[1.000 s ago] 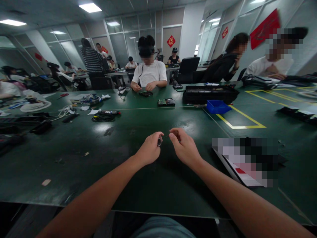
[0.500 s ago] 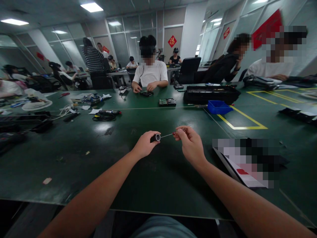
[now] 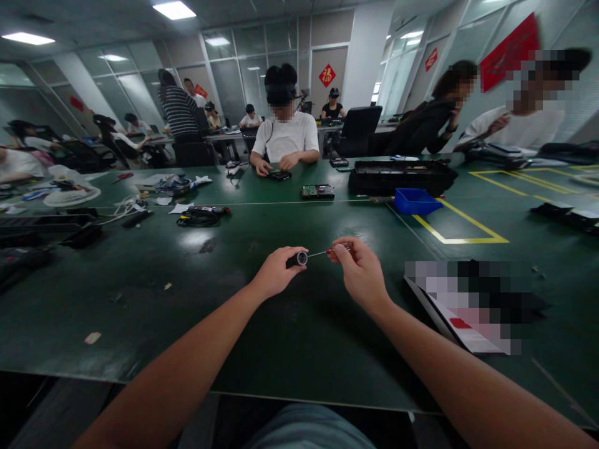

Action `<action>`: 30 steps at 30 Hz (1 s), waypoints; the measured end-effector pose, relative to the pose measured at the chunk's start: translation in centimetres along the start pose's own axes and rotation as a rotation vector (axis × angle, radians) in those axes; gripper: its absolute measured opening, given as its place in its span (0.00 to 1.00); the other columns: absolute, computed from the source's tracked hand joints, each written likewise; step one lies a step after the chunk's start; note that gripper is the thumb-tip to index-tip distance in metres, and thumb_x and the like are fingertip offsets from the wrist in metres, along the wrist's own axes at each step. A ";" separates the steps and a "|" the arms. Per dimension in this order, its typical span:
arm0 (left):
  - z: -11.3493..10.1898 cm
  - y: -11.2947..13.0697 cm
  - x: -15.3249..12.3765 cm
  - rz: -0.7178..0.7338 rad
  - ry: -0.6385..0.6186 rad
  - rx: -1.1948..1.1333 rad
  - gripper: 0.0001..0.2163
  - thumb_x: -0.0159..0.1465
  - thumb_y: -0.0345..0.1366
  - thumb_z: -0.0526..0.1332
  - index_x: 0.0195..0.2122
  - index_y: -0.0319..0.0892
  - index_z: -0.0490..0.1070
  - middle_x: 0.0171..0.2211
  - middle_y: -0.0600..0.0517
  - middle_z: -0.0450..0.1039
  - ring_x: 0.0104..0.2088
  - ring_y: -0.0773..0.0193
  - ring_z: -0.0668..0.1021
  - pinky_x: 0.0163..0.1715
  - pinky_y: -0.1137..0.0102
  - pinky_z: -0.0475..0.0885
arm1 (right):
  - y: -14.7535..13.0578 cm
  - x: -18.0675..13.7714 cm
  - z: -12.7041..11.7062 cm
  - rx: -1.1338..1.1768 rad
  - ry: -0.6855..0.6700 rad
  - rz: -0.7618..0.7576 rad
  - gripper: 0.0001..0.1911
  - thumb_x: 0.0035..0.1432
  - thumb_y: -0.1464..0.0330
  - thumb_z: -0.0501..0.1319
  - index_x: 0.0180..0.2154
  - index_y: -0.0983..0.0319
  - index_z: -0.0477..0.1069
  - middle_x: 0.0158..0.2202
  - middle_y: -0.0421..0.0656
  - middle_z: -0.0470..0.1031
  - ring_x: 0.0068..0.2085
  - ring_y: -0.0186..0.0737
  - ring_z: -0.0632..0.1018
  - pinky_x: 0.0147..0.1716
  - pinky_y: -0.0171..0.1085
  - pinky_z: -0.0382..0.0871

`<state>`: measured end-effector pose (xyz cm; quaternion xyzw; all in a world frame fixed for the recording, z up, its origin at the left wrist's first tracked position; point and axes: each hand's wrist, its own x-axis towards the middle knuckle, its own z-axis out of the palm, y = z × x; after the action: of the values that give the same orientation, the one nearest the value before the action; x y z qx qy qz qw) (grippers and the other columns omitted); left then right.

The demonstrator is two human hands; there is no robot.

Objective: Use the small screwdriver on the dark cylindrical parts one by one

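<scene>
In hands [image 3: 274, 272] [image 3: 364, 274] — black cylinder [image 3: 292, 260] left, screwdriver [image 3: 331, 251] right

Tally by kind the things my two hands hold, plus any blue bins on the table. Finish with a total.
Dark cylinder, in the left hand: 1
Screwdriver, in the right hand: 1
Blue bin, on the table: 1
Total: 3

I see green tabletop [image 3: 290, 355], glass partitions [image 3: 244, 45], white pillar [image 3: 369, 68], black chair [image 3: 359, 128], lit ceiling panel [image 3: 174, 10], red diamond sign [image 3: 327, 75].
</scene>
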<state>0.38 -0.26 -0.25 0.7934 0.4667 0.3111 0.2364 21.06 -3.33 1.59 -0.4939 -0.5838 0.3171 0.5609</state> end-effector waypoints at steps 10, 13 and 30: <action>0.2 -0.6 0.1 0.026 0.005 0.007 0.17 0.64 0.34 0.66 0.55 0.47 0.74 0.51 0.49 0.77 0.52 0.55 0.76 0.57 0.58 0.67 | 0.3 0.1 0.1 0.010 -0.025 -0.015 0.13 0.64 0.58 0.59 0.41 0.60 0.73 0.35 0.44 0.80 0.37 0.43 0.81 0.42 0.45 0.74; 0.0 -0.5 0.0 0.004 0.005 0.015 0.18 0.65 0.35 0.66 0.56 0.47 0.74 0.53 0.48 0.77 0.54 0.54 0.75 0.58 0.56 0.66 | 0.0 0.0 -0.1 -0.057 -0.014 -0.021 0.14 0.65 0.57 0.58 0.40 0.60 0.73 0.34 0.44 0.81 0.36 0.43 0.81 0.39 0.43 0.73; -0.2 -0.4 -0.1 -0.006 -0.048 0.037 0.18 0.66 0.35 0.64 0.58 0.48 0.73 0.54 0.48 0.76 0.55 0.52 0.75 0.58 0.55 0.67 | -0.8 -0.3 -0.5 -0.384 -0.157 -0.131 0.16 0.69 0.58 0.51 0.38 0.57 0.74 0.26 0.40 0.76 0.27 0.41 0.75 0.28 0.39 0.63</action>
<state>-0.05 -0.14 -0.43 0.8035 0.4689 0.2826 0.2340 21.34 -3.92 2.29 -0.5264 -0.7063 0.2006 0.4287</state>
